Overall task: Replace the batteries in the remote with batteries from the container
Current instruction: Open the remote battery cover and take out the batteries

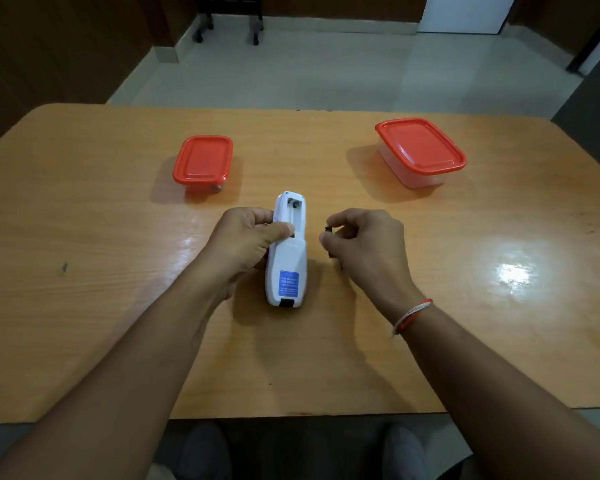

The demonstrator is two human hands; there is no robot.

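The remote (286,251) lies face down near the middle of the table (84,306), its battery bay open and seemingly empty. The left hand (246,247) grips its side, thumb across the bay. The right hand (364,244) hovers just beside it, fingers (336,233) pinched on a small dark battery (329,230). Both red-lidded containers, the small container (203,164) and the large container (421,150), remain closed farther back. Which holds fresh batteries is unclear; mixing old with new looks the likeliest slip.
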